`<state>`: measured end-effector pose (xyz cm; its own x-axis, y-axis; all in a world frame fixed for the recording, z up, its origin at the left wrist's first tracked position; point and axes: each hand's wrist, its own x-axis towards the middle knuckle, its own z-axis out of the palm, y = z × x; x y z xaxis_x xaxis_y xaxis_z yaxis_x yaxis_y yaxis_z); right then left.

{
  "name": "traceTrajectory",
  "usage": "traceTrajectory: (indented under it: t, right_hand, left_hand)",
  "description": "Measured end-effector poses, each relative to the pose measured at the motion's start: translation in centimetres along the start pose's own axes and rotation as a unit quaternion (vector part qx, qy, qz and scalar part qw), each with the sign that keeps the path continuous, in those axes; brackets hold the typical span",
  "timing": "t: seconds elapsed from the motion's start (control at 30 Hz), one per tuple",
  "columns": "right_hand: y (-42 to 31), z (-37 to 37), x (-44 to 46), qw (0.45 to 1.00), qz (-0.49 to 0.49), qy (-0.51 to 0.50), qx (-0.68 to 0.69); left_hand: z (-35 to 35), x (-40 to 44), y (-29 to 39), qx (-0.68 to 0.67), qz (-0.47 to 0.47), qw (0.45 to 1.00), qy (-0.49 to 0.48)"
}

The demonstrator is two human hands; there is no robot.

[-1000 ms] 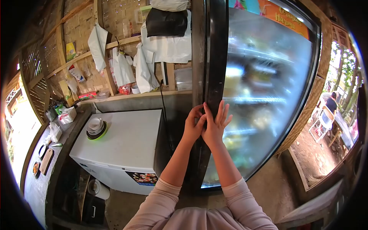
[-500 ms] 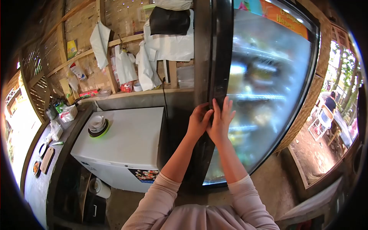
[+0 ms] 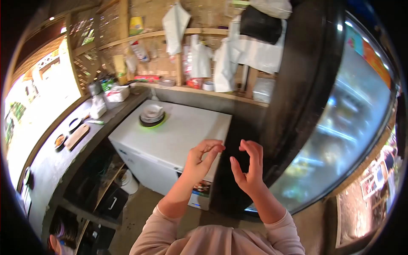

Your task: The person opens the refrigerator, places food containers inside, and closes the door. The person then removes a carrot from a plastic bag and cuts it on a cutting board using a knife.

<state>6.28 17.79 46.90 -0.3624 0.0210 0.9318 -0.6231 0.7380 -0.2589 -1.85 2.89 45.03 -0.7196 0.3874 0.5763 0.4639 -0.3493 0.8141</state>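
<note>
- One bare left hand (image 3: 198, 161) and one bare right hand (image 3: 250, 171) are raised at mid-scene, a gap between them.
- Neither grips anything visible: the left hand's fingers curve loosely toward its thumb, and the right hand's thumb and fingers stand apart, slightly bent. Such slack shapes suggest no load.
- The white chest freezer (image 3: 187, 124) lies behind and left of the left hand, overlapped by it in view; the hand seems to be in the air, though contact is hard to rule out.
- The tall glass-front fridge (image 3: 331, 146) stands to the right, its dark side nearest the right hand, its door appearing shut.
- Bowls (image 3: 152, 113) sit stacked toward the freezer's far left, probably nested to save room.
- White bags (image 3: 199, 59) hang on the far wall, likely for easy reach.
- A cutting board (image 3: 77, 137) rests on the left counter (image 3: 47, 174), apparently at hand for kitchen work.
- Edges: the freezer's near right corner is just beside the left hand, and the fridge's upright side bounds the right.
- Floor (image 3: 144, 205) shows before the freezer, giving stepping room; between freezer and fridge runs a dark, narrow gap whose depth cannot be told.
</note>
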Motion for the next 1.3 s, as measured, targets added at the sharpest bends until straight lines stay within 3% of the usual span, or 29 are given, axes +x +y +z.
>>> traceTrajectory:
  t: [0.1, 0.27, 0.57, 0.67, 0.73, 0.9, 1.03, 1.1, 1.17, 1.3]
  right_hand:
    - [-2.3, 4.8, -1.0, 0.992, 0.023, -0.030, 0.124]
    - [-4.6, 12.5, -2.8, 0.970, -0.025, -0.117, 0.210]
    - [-7.7, 25.5, -6.6, 0.872, 0.060, -0.210, 0.437]
    - [-8.1, 30.1, -6.5, 0.843, 0.062, -0.229, 0.483]
    - [-8.1, 33.2, -5.9, 0.829, 0.048, -0.227, 0.509]
    - [-5.9, 40.6, -3.0, 0.792, 0.027, -0.269, 0.547]
    - [-3.9, 45.9, 0.2, 0.761, 0.023, -0.296, 0.577]
    - [-3.3, 48.2, 1.5, 0.716, -0.010, -0.337, 0.611]
    - [-3.4, 50.5, 2.3, 0.695, 0.003, -0.356, 0.625]
    - [-4.6, 55.3, 2.9, 0.663, 0.013, -0.389, 0.639]
  left_hand:
    - [-5.2, -3.8, 2.1, 0.070, -0.011, 0.997, 0.040]
    - [-12.1, -11.1, 3.1, 0.169, -0.022, 0.979, 0.114]
    - [-20.7, -21.1, 5.6, 0.220, -0.099, 0.928, 0.284]
    - [-22.4, -20.9, 4.8, 0.244, -0.101, 0.917, 0.300]
    - [-24.0, -20.1, 3.5, 0.146, -0.110, 0.922, 0.342]
    - [-30.1, -15.9, 1.3, 0.197, -0.093, 0.918, 0.331]
    - [-34.4, -12.4, 0.3, 0.216, -0.139, 0.915, 0.310]
    - [-36.2, -11.0, -0.5, 0.222, -0.157, 0.910, 0.314]
    - [-38.0, -10.7, -1.5, 0.210, -0.078, 0.913, 0.342]
    - [-41.5, -11.3, -1.7, 0.221, -0.060, 0.893, 0.387]
